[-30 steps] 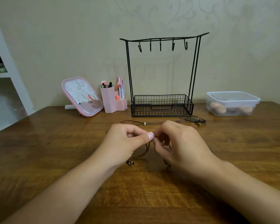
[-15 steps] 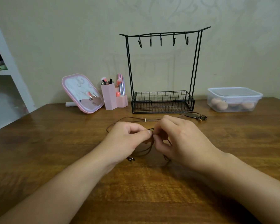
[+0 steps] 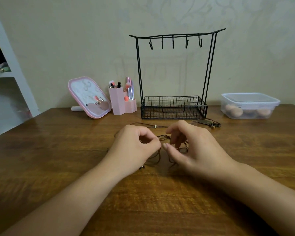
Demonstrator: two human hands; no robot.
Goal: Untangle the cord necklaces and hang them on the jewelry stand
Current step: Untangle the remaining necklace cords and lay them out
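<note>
We see a wooden table (image 3: 41, 159) bearing a pink-framed mirror (image 3: 89, 97), a pink brush holder (image 3: 121, 103) beside it, and — far right — a lidded clear plastic box (image 3: 249, 105); a white shelf (image 3: 8, 65) stands left.

- Two hands are showing: the left hand (image 3: 134, 147) and the right hand (image 3: 194, 147).
- One jewelry stand (image 3: 174, 74) is standing on the bench (image 3: 58, 150), carrying five hooks (image 3: 173, 42) and one wire basket (image 3: 174, 107).
- One tangle of cord necklaces (image 3: 162, 138) is lying there; the number of cords cannot be told.
- One pink mirror (image 3: 89, 97) is leaning.
- Two pink holders (image 3: 117, 103) are standing joined.
- One lidded plastic box (image 3: 249, 105) is sitting at the right.
</note>
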